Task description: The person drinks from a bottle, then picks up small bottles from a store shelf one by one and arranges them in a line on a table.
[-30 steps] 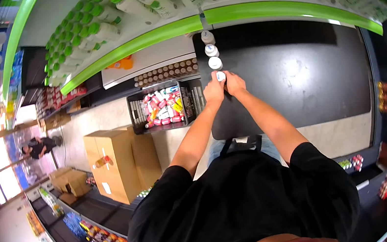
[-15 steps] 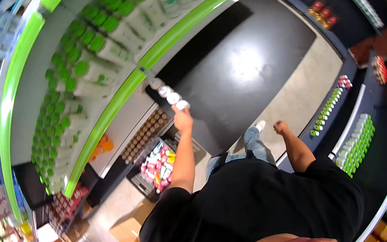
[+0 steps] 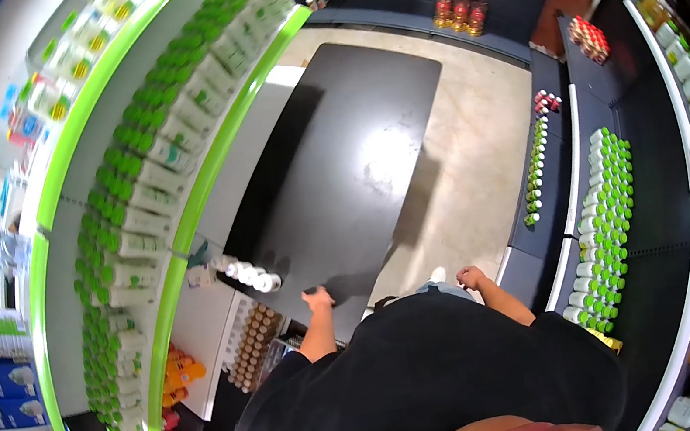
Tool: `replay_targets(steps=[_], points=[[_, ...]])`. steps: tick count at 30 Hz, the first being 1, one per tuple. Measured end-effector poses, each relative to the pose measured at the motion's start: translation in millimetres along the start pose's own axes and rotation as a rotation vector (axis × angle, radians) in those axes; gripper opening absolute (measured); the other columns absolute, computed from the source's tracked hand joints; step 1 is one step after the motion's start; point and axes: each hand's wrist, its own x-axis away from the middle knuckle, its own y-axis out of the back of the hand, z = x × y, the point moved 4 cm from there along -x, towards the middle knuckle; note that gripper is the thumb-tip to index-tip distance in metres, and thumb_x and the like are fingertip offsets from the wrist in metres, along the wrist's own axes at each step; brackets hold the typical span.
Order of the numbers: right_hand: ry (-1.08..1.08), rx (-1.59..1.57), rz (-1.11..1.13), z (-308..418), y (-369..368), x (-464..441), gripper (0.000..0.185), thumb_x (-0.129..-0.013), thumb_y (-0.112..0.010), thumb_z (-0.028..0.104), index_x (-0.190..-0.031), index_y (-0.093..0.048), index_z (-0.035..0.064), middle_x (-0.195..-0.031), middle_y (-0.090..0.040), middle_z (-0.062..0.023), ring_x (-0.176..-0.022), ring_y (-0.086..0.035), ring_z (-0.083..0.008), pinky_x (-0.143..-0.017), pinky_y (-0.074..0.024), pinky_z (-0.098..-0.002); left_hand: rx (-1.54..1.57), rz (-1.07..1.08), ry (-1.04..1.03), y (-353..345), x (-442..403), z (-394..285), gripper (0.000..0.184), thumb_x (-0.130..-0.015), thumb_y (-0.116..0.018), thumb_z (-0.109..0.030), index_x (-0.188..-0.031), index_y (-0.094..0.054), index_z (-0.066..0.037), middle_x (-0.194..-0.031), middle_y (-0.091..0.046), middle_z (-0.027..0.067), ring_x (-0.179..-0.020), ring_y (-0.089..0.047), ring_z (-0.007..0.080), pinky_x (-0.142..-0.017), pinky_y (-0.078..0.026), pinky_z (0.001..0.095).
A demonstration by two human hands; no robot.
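Note:
A short row of white-capped bottles (image 3: 249, 275) stands at the near left corner of the black table (image 3: 328, 160). My left hand (image 3: 317, 297) is over the table just right of that row, apart from the bottles, with its fingers curled; what they hold, if anything, is too small to tell. My right hand (image 3: 469, 276) hangs beyond the table's near right side, above the floor, its fingers bent in loosely. Nothing can be made out in it.
A green-edged shelf (image 3: 205, 160) full of green-capped bottles (image 3: 152, 194) runs along the left. Brown-topped bottles (image 3: 253, 343) fill a lower shelf near my left arm. On the right, more shelves hold green-capped bottles (image 3: 601, 219). Red-and-gold packs (image 3: 459, 12) stand at the back.
Both hands were at the nearest bottle; the right came away first, then the left let go and drew back. The view has turned to the right, and the crate is mostly out of sight.

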Motion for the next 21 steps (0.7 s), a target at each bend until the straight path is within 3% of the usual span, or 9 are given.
replay_targets(steps=[1, 3, 6, 9, 10, 13, 17, 18, 21], points=[[-0.004, -0.05, -0.014, 1, 13, 1, 0.02, -0.078, -0.061, 0.023, -0.09, -0.065, 0.0068, -0.079, -0.066, -0.0089, -0.062, -0.064, -0.019, -0.049, -0.0469, -0.0316, -0.122, 0.161, 0.085, -17, 47, -5, 0.089, -0.082, -0.06, -0.027, -0.147, -0.001, -0.013, -0.116, -0.056, 0.0288, -0.106, -0.058, 0.0376, -0.092, -0.046, 0.0427], [-0.012, -0.146, -0.046, 0, 40, -1, 0.02, -0.079, -0.061, 0.024, -0.089, -0.065, 0.0072, -0.08, -0.067, -0.0088, -0.061, -0.064, -0.0191, -0.048, -0.0464, -0.0314, -0.806, 0.004, -0.295, -45, 59, -2, 0.099, -0.081, -0.059, -0.032, -0.146, 0.013, -0.009, -0.113, -0.059, 0.0277, -0.103, -0.061, 0.0352, -0.091, -0.047, 0.0413], [0.009, -0.181, -0.084, -12, 84, -1, 0.021, -0.079, -0.06, 0.026, -0.09, -0.064, 0.0082, -0.081, -0.067, -0.0087, -0.062, -0.065, -0.0189, -0.047, -0.0458, -0.0315, -0.938, 0.064, -0.316, -94, 84, -11, 0.103, -0.079, -0.058, -0.037, -0.144, 0.015, -0.004, -0.114, -0.059, 0.0269, -0.103, -0.061, 0.0345, -0.092, -0.047, 0.04], [-0.032, -0.209, -0.148, -39, 125, 5, 0.022, -0.08, -0.06, 0.027, -0.092, -0.064, 0.0088, -0.081, -0.068, -0.0085, -0.063, -0.065, -0.0193, -0.048, -0.0462, -0.0322, -0.713, 0.078, -0.167, -143, 64, -15, 0.107, -0.079, -0.059, -0.037, -0.143, 0.018, -0.001, -0.103, -0.063, 0.0237, -0.074, -0.068, 0.031, -0.077, -0.053, 0.0377], [-0.052, -0.199, -0.158, -50, 137, 7, 0.023, -0.08, -0.06, 0.027, -0.094, -0.063, 0.0087, -0.082, -0.068, -0.0088, -0.064, -0.066, -0.0198, -0.048, -0.0464, -0.0314, -0.736, 0.153, -0.114, -154, 70, -22, 0.106, -0.078, -0.06, -0.039, -0.144, 0.012, 0.0, -0.117, -0.057, 0.0276, -0.107, -0.059, 0.0356, -0.096, -0.045, 0.0394], [-0.097, -0.24, -0.196, -98, 166, 2, 0.022, -0.08, -0.06, 0.027, -0.091, -0.064, 0.0084, -0.082, -0.068, -0.0087, -0.065, -0.066, -0.02, -0.048, -0.0469, -0.0313, -0.947, 0.227, -0.309, -187, 88, -47, 0.106, -0.077, -0.06, -0.039, -0.144, 0.011, 0.002, -0.118, -0.057, 0.027, -0.106, -0.06, 0.0353, -0.095, -0.045, 0.0385], [-0.208, -0.282, -0.282, -154, 184, 13, 0.019, -0.08, -0.058, 0.024, -0.087, -0.067, 0.0091, -0.081, -0.068, -0.0082, -0.062, -0.065, -0.0194, -0.047, -0.0481, -0.0343, -0.857, 0.457, -0.442, -243, 116, -59, 0.103, -0.078, -0.061, -0.03, -0.144, 0.013, 0.0, -0.1, -0.064, 0.0225, -0.08, -0.067, 0.0305, -0.078, -0.054, 0.0363], [-0.235, -0.272, -0.273, -163, 184, 15, 0.019, -0.081, -0.057, 0.024, -0.089, -0.067, 0.0095, -0.079, -0.068, -0.0078, -0.059, -0.064, -0.0189, -0.046, -0.048, -0.0353, -0.726, 0.543, -0.334, -256, 121, -59, 0.101, -0.081, -0.06, -0.026, -0.142, 0.016, 0.001, -0.093, -0.066, 0.0191, -0.072, -0.067, 0.0279, -0.057, -0.052, 0.0354], [-0.298, -0.323, -0.284, -180, 175, 22, 0.02, -0.081, -0.057, 0.023, -0.09, -0.067, 0.0097, -0.079, -0.068, -0.0071, -0.057, -0.064, -0.0184, -0.046, -0.0477, -0.0364, -0.726, 0.515, -0.309, -290, 121, -62, 0.104, -0.082, -0.058, -0.029, -0.138, 0.022, 0.006, -0.092, -0.066, 0.0189, -0.07, -0.067, 0.0277, -0.06, -0.052, 0.0371]])
